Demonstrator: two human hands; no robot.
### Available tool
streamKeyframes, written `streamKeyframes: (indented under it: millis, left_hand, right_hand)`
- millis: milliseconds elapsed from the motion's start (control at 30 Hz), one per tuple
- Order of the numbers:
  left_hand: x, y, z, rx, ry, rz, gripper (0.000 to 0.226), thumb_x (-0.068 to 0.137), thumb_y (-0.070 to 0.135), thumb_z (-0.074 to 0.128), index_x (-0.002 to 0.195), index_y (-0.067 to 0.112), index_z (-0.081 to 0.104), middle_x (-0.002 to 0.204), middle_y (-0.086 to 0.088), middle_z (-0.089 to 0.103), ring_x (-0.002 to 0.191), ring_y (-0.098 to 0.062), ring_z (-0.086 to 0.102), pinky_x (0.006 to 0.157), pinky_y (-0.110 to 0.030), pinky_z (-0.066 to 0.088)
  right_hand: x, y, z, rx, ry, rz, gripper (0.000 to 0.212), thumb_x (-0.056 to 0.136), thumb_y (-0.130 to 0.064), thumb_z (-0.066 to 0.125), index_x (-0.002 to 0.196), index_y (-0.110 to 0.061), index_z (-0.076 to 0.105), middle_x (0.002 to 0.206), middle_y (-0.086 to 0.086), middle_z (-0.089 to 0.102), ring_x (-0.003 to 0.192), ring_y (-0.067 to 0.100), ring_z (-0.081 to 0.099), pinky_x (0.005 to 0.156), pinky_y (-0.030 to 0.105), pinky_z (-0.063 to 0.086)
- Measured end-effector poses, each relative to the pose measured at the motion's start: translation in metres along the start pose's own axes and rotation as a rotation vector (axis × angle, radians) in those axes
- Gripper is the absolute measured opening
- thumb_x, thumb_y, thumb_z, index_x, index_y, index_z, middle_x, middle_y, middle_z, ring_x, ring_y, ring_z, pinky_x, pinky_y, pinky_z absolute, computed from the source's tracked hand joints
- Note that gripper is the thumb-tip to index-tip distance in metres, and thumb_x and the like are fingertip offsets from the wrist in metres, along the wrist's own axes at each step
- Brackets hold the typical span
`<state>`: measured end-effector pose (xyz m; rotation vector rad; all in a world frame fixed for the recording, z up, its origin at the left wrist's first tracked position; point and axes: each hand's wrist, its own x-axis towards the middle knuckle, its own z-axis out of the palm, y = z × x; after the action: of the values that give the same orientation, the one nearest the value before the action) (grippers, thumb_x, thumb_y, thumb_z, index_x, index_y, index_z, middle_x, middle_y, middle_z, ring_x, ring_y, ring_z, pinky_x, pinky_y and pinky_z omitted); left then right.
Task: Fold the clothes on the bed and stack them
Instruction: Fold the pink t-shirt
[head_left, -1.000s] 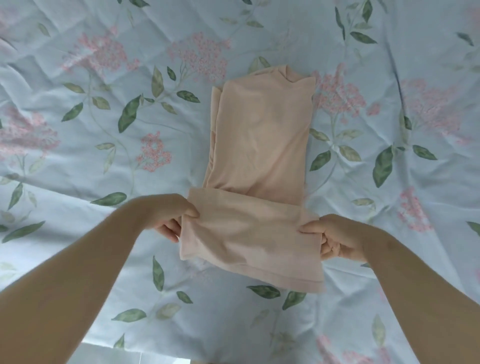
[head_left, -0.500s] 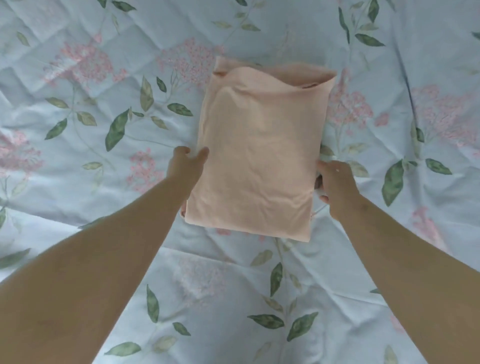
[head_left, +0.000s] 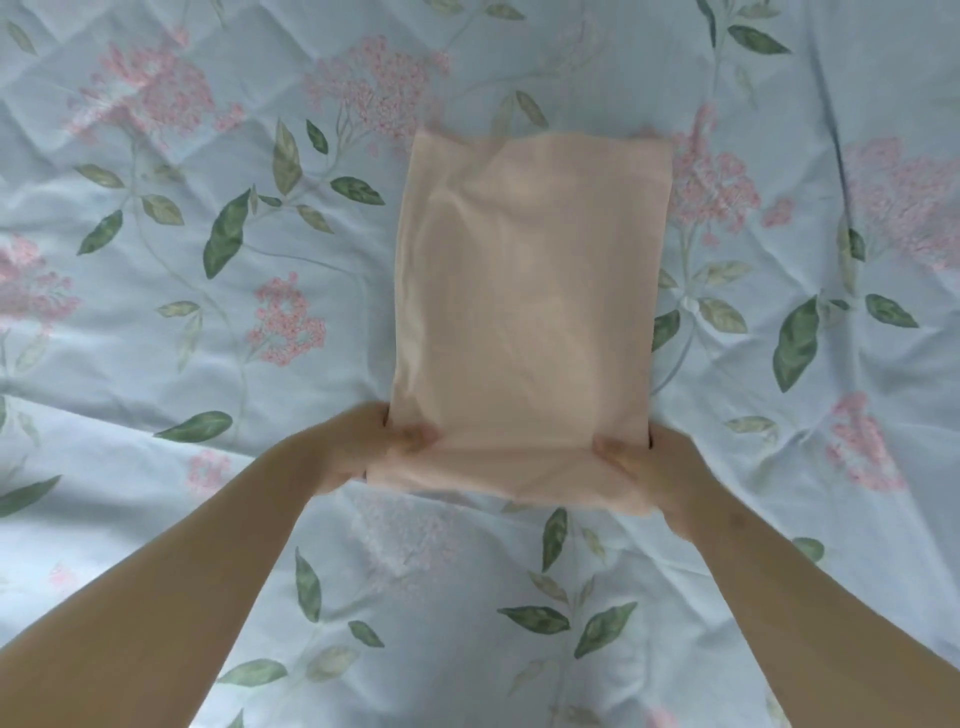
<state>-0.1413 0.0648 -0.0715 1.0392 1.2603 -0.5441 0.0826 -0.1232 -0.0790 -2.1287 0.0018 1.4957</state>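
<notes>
- The bedspread (head_left: 156, 364) fills the whole view. It is pale blue, quilted and lightly creased, and printed with pink flower clusters (head_left: 285, 325) and green leaves (head_left: 795, 343).
- The peach garment (head_left: 524, 312) lies on the bedspread at the middle of the scene, folded into a tall rectangle with its long sides running from near to far.
  - Its far edge sits flat, with a slight dip where the layers meet.
  - Its top face is smooth apart from a few soft ripples.
  - Its near edge looks thicker, and it is blurred, so I cannot tell whether it is raised off the bedspread or resting on it.
- The left forearm (head_left: 171, 597) is bare and comes in from the near left corner, reaching toward the garment's near left corner.
- The right forearm (head_left: 810, 613) is also bare and comes in from the near right corner, reaching toward the garment's near right corner.
- The left hand (head_left: 358, 452) pinches the near left corner of the garment. The thumb (head_left: 415, 434) lies on top of the cloth, and the other fingers are hidden under it or behind its edge.
- The right hand (head_left: 644, 467) pinches the near right corner in the same way. Its thumb (head_left: 608, 447) presses down on the top layer, pointing inward toward the left hand, and its fingers are tucked out of sight beneath the fold.
- The two hands are well apart, with the full width of the garment's near edge stretched between them.
</notes>
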Motion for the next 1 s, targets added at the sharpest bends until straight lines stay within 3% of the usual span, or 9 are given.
streamKeyframes:
  millis: [67, 167, 233, 333, 400, 533, 667, 867, 1000]
  left_hand:
    - [-0.006, -0.016, 0.011, 0.232, -0.090, -0.146, 0.042, 0.081, 0.033, 0.070, 0.116, 0.014, 0.057, 0.107, -0.006, 0.066, 0.096, -0.026, 0.062, 0.077, -0.030, 0.052]
    - [-0.004, -0.025, 0.019, 0.123, 0.060, -0.164, 0.031, 0.084, 0.033, 0.070, 0.109, 0.019, 0.058, 0.098, 0.003, 0.065, 0.091, -0.018, 0.063, 0.080, -0.028, 0.052]
    - [0.001, -0.017, 0.019, 0.017, 0.249, -0.063, 0.031, 0.078, 0.040, 0.074, 0.097, 0.018, 0.062, 0.092, 0.002, 0.068, 0.086, -0.019, 0.065, 0.086, -0.034, 0.052]
    - [0.010, 0.006, 0.020, -0.099, 0.448, 0.106, 0.027, 0.076, 0.040, 0.075, 0.084, 0.018, 0.062, 0.089, 0.002, 0.068, 0.081, -0.017, 0.063, 0.075, -0.031, 0.052]
    - [0.015, 0.018, 0.020, -0.255, 0.406, 0.113, 0.029, 0.078, 0.037, 0.075, 0.089, 0.014, 0.061, 0.091, 0.001, 0.066, 0.083, -0.016, 0.063, 0.072, -0.028, 0.049]
    - [0.013, 0.026, 0.019, -0.477, 0.216, 0.094, 0.044, 0.081, 0.031, 0.073, 0.114, 0.006, 0.058, 0.107, -0.006, 0.069, 0.099, -0.025, 0.066, 0.084, -0.036, 0.051]
    - [-0.025, 0.042, 0.015, -0.616, 0.115, 0.239, 0.035, 0.087, 0.022, 0.064, 0.118, 0.007, 0.057, 0.113, -0.007, 0.067, 0.102, -0.023, 0.064, 0.085, -0.035, 0.051]
    - [-0.101, 0.047, 0.005, -0.463, 0.150, 0.455, 0.023, 0.079, 0.021, 0.072, 0.099, 0.013, 0.063, 0.100, -0.001, 0.070, 0.108, -0.024, 0.061, 0.099, -0.039, 0.046]
    - [-0.137, 0.040, 0.011, -0.442, 0.198, 0.500, 0.039, 0.068, 0.026, 0.079, 0.103, 0.013, 0.065, 0.101, -0.001, 0.072, 0.104, -0.021, 0.063, 0.098, -0.038, 0.046]
  right_hand:
    - [-0.017, 0.026, -0.002, -0.054, -0.135, 0.125, 0.031, 0.083, -0.018, 0.071, 0.111, -0.012, 0.060, 0.100, 0.004, 0.067, 0.089, 0.021, 0.063, 0.069, 0.029, 0.050]
    - [-0.024, 0.039, 0.002, 0.015, -0.138, 0.140, 0.037, 0.082, -0.015, 0.071, 0.117, -0.013, 0.059, 0.102, 0.005, 0.066, 0.091, 0.022, 0.061, 0.068, 0.029, 0.047]
    - [-0.016, 0.028, 0.006, 0.105, -0.039, 0.077, 0.030, 0.083, -0.020, 0.071, 0.111, -0.014, 0.061, 0.098, 0.004, 0.067, 0.088, 0.022, 0.061, 0.066, 0.029, 0.046]
    - [0.001, 0.005, 0.012, 0.324, 0.068, -0.001, 0.017, 0.084, -0.023, 0.069, 0.098, -0.017, 0.062, 0.096, 0.007, 0.069, 0.089, 0.028, 0.064, 0.077, 0.038, 0.053]
    - [0.009, -0.008, 0.012, 0.494, 0.073, -0.012, 0.012, 0.085, -0.021, 0.068, 0.095, -0.017, 0.063, 0.096, 0.006, 0.070, 0.088, 0.026, 0.066, 0.081, 0.037, 0.054]
    - [0.009, -0.028, 0.007, 0.562, 0.000, -0.012, 0.011, 0.084, -0.014, 0.069, 0.093, -0.013, 0.064, 0.086, 0.000, 0.073, 0.082, 0.017, 0.068, 0.080, 0.030, 0.052]
    - [-0.027, -0.047, -0.011, 0.625, -0.071, -0.125, 0.009, 0.088, -0.009, 0.061, 0.097, -0.013, 0.063, 0.081, -0.005, 0.075, 0.075, 0.010, 0.071, 0.070, 0.025, 0.054]
    - [-0.102, -0.063, -0.043, 0.522, -0.130, -0.319, 0.013, 0.089, -0.006, 0.055, 0.097, -0.015, 0.061, 0.098, -0.001, 0.067, 0.093, 0.016, 0.062, 0.079, 0.027, 0.050]
    - [-0.133, -0.064, -0.054, 0.506, -0.129, -0.336, 0.014, 0.091, -0.005, 0.052, 0.096, -0.013, 0.062, 0.096, 0.000, 0.068, 0.092, 0.018, 0.061, 0.080, 0.032, 0.048]
